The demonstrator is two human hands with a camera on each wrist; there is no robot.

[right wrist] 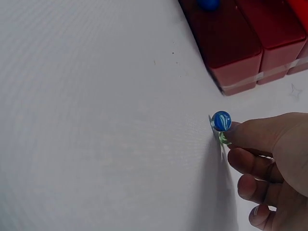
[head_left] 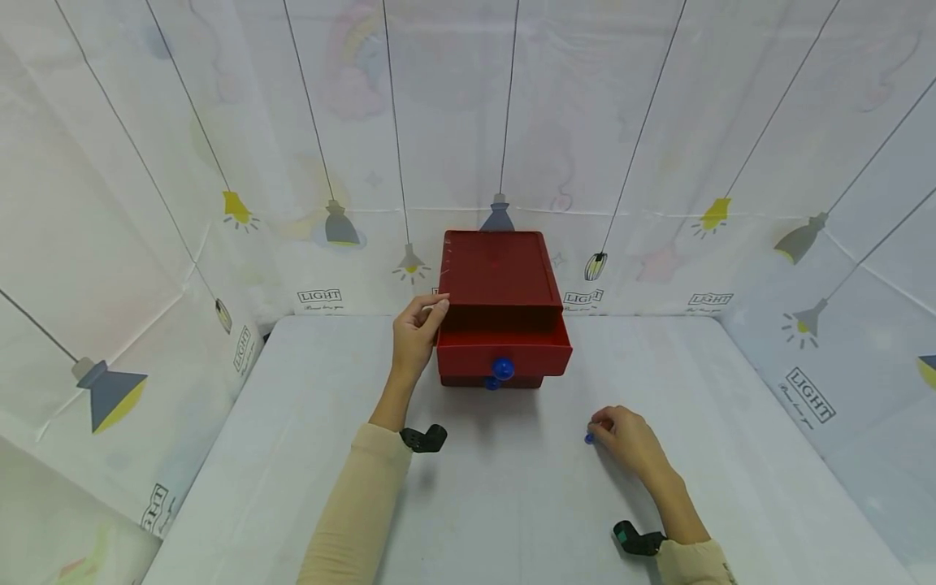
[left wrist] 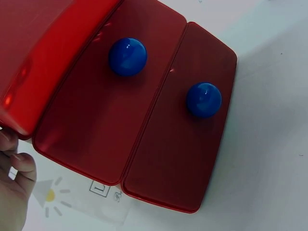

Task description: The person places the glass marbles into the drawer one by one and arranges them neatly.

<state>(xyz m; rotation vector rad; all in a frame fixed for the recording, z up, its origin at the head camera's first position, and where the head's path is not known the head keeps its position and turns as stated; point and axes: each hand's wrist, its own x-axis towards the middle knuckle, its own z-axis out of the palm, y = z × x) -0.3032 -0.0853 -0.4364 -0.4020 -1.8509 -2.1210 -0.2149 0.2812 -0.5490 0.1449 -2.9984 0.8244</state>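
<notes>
A red drawer box stands at the far side of the table, its upper drawer pulled out, a blue knob on the front. Beneath it, the lower drawer front carries another blue knob. My left hand is at the box's left side, fingertips touching the edge near the top. Over the table to the right of the box, my right hand pinches a small greenish marble between thumb and finger. A blue swirled marble sits right at the thumb tip.
A white cloth covers the table. Behind and beside it hangs a pale curtain printed with lamps. Black wrist cameras are strapped to both wrists. Clear tape runs along the box's side.
</notes>
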